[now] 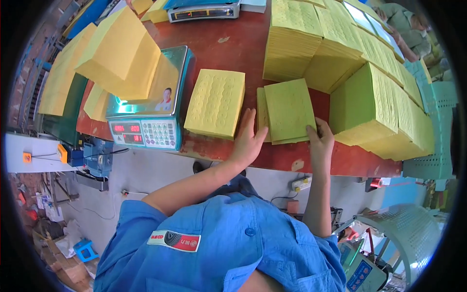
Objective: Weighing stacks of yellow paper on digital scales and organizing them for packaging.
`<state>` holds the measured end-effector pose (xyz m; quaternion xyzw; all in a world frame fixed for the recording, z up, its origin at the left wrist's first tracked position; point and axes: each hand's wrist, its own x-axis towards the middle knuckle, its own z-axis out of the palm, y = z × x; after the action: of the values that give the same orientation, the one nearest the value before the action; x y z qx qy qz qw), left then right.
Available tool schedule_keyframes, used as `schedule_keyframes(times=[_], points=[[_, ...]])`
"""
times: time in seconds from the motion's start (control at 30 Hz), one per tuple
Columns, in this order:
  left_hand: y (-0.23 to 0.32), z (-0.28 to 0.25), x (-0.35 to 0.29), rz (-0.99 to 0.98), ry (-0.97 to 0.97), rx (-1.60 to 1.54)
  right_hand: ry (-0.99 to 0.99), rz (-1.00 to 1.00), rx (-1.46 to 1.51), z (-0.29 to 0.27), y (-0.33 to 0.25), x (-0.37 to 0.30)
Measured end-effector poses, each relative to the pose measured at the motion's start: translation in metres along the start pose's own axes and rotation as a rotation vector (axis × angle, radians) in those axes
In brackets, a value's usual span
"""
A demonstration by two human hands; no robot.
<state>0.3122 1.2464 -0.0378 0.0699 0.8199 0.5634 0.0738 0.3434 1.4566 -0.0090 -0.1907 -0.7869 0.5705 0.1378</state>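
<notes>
A small pile of yellow paper sheets point(292, 111) lies on the red table in front of me, its upper sheets shifted right of those beneath. My right hand point(321, 143) pinches the lower right edge of this pile between thumb and fingers. On the other side, my left hand point(249, 141) is open, its fingers stretched out along a taller block of embossed yellow paper point(215, 103). The left thumb reaches toward the pile's left edge; whether it touches, I cannot tell.
A digital scale point(145, 134) at the left carries a tall yellow paper block point(119, 53). Stacked yellow paper point(365, 104) crowds the right side. Another scale point(204, 12) stands at the far edge of the red table point(219, 48). A person point(406, 29) is at the far right.
</notes>
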Motion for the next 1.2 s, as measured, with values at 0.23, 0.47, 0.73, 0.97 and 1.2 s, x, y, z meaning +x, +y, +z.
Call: schedule_keyframes(times=[0.23,0.47,0.73,0.97,1.2], points=[[0.0,0.001,0.007,-0.038,-0.01,-0.169,0.01,0.091,0.553,0.005,-0.041,-0.004],[-0.011,0.012,0.013,-0.058,0.02,-0.219,-0.032,0.153,0.23,0.026,0.001,-0.015],[-0.016,0.038,0.013,0.066,0.208,-0.088,0.005,-0.167,-0.404,0.013,0.036,0.001],[-0.013,0.037,0.016,0.034,0.188,-0.009,-0.043,-0.173,-0.34,0.03,0.039,-0.008],[-0.009,0.025,-0.001,-0.08,0.047,-0.094,-0.004,-0.207,-0.396,0.03,0.042,-0.042]])
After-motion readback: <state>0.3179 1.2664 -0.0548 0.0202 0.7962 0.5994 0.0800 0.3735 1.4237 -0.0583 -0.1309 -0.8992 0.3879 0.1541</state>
